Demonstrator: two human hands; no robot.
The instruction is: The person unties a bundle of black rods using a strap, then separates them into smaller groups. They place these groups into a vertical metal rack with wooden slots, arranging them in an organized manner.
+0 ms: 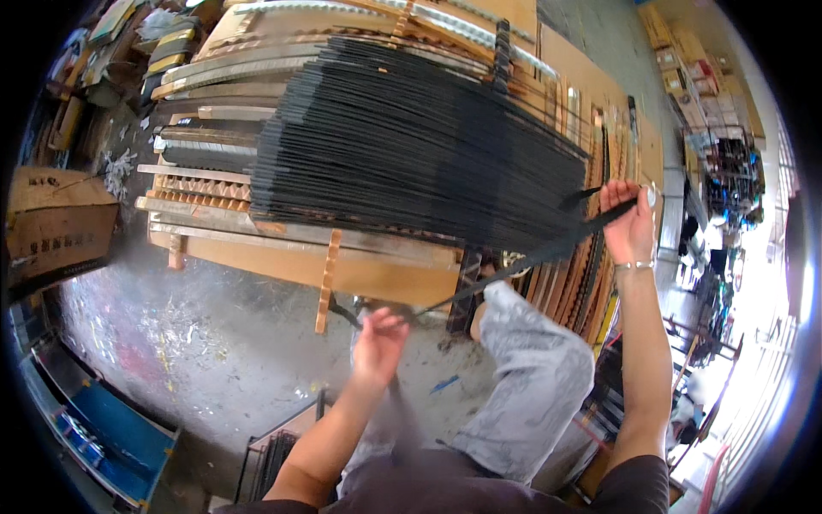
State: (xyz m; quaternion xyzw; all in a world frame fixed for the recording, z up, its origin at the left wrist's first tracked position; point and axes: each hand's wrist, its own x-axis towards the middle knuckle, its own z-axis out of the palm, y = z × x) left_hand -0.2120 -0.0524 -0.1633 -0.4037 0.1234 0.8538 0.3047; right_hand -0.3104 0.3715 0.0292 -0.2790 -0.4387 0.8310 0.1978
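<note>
A long flat black strap runs slantwise between my hands, in front of a large bundle of thin black strips. My right hand, a bracelet at its wrist, is raised near the bundle's right end with its fingers closed on the strap. Lower and left of it, my left hand grips the other stretch of the strap, slightly blurred. A dark piece of the strap also trails beyond the left hand's fingers. The bundle lies lengthwise on stacked strips, its ends fanned unevenly at the left.
Wooden and metal strips with notched edges lie on cardboard beneath the bundle. A cardboard box stands at the left, a blue tray at the lower left. My leg is close to the stack. Shelved boxes line the right.
</note>
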